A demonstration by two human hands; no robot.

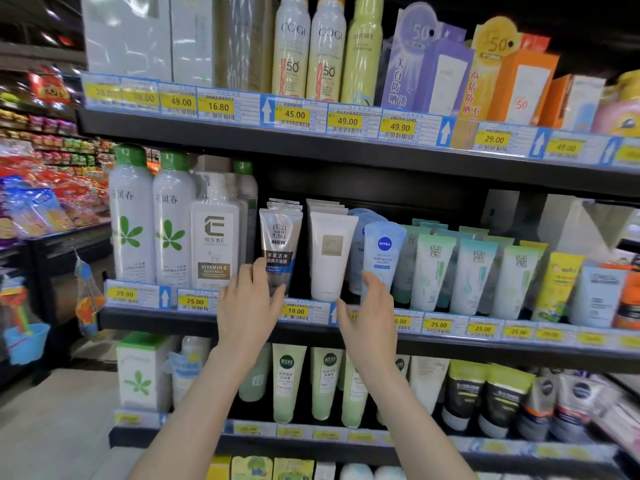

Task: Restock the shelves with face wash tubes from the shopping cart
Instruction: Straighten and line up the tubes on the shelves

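Observation:
Face wash tubes stand in rows on the middle shelf (242, 320). A grey MEN tube (279, 242) heads one row, a white tube (330, 254) stands to its right, and a pale blue Nivea tube (383, 249) comes after that. My left hand (247, 301) is raised at the shelf edge, fingers relaxed, fingertips touching the lower part of the MEN tube. My right hand (370, 315) is open just below the Nivea tube, fingertips at its base. Neither hand grips anything. The shopping cart is out of view.
Tall white bottles with green caps (131, 216) and a Vitamin E bottle (214, 237) stand left of the tubes. Green and yellow tubes (474, 271) fill the shelf to the right. Sunscreen sprays (325, 50) stand above, more tubes (289, 386) below. A snack aisle lies left.

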